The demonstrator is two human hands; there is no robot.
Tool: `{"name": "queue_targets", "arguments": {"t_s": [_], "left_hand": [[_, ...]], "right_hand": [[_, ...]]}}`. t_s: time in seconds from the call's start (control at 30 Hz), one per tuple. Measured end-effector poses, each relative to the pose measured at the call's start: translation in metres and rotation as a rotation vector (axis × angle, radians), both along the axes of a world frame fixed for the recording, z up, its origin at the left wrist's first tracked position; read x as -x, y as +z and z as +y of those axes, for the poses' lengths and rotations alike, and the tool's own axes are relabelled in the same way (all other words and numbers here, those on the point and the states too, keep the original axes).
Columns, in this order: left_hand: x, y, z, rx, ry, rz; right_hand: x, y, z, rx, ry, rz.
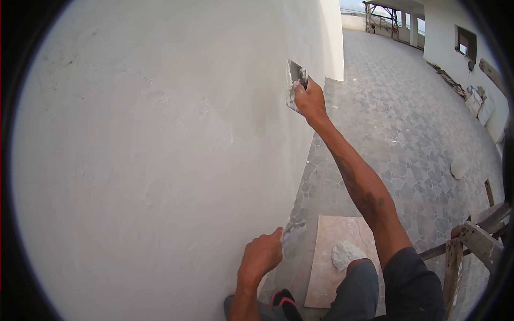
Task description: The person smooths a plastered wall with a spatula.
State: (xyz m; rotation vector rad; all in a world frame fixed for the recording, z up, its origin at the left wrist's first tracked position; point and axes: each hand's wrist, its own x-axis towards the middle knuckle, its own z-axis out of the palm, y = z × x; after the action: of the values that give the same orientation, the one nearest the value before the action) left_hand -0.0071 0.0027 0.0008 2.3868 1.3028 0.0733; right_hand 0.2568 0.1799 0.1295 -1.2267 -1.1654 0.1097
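My right hand (311, 101), arm stretched out, grips the handle of a plastering trowel (292, 91) whose flat metal blade lies against or very close to the pale wall (160, 134). White residue smears the blade. Lower down, my left hand (262, 251) is closed around a small tool (293, 229) with a thin metal blade, probably a putty knife; its handle is hidden in the fist. By my knee, a heap of white plaster (348, 255) rests on a beige tile board (324, 283). Faint ridges and a damp-looking darker patch mark the wall.
Grey stone-patterned floor (391, 117) runs off to the right. Rough wooden trestle beams (455, 262) stand close on my right. A whitish round object (458, 167) sits on the floor. Bags (475, 101) and planks (448, 79) lie along the far white wall.
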Motion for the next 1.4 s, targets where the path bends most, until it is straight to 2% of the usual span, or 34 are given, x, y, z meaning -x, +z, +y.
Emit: {"name": "queue_targets", "arguments": {"t_s": [0.1,0.27,0.43,0.5,0.57,0.67,0.77,0.8,0.83,0.9,0.93,1.07,1.17,1.27,1.37,1.4], "left_hand": [[-0.001,0.0,0.001,0.013,-0.003,0.004],[-0.001,0.003,0.0,0.007,-0.003,-0.004],[-0.001,0.004,0.002,0.017,-0.024,-0.005],[-0.002,0.005,0.002,0.015,-0.03,0.002],[-0.002,0.006,0.001,0.002,-0.031,0.006],[-0.002,-0.001,0.001,-0.004,-0.011,-0.003],[-0.001,-0.005,0.001,-0.03,-0.012,-0.021],[-0.001,-0.004,0.001,-0.026,-0.012,-0.012],[-0.002,-0.001,0.001,-0.021,-0.013,-0.003],[-0.001,0.0,0.0,-0.02,-0.015,-0.003],[0.0,-0.001,0.0,-0.025,-0.015,-0.012],[0.002,-0.003,0.001,-0.021,-0.012,-0.045],[0.002,0.002,0.001,-0.015,-0.018,-0.041],[0.002,0.004,0.001,0.008,-0.007,-0.033],[0.002,0.009,0.002,0.016,-0.025,-0.024],[0.002,0.009,0.003,0.014,-0.026,-0.02]], "right_hand": [[-0.029,0.019,0.048,-0.019,0.011,0.018],[-0.028,0.039,0.06,0.071,0.108,0.019],[0.027,0.045,-0.002,-0.002,0.068,-0.103],[0.048,0.03,-0.024,-0.087,0.131,-0.206],[0.064,0.011,-0.047,-0.299,0.282,-0.286],[0.066,-0.018,-0.059,-0.491,0.266,-0.568],[0.052,-0.018,-0.078,-0.452,0.387,-0.586],[0.043,-0.015,-0.072,-0.357,0.354,-0.404],[0.035,-0.007,-0.059,-0.276,0.221,-0.233],[0.008,0.014,-0.028,0.029,0.063,0.013],[-0.009,0.009,0.003,-0.046,0.007,0.029],[-0.046,0.001,0.061,0.042,0.05,0.044],[-0.035,0.01,0.06,0.115,0.152,0.08],[-0.009,0.013,0.041,0.097,0.06,0.018],[0.033,0.019,-0.011,0.047,0.142,-0.085],[0.042,0.006,-0.015,-0.165,0.185,-0.201]]}}
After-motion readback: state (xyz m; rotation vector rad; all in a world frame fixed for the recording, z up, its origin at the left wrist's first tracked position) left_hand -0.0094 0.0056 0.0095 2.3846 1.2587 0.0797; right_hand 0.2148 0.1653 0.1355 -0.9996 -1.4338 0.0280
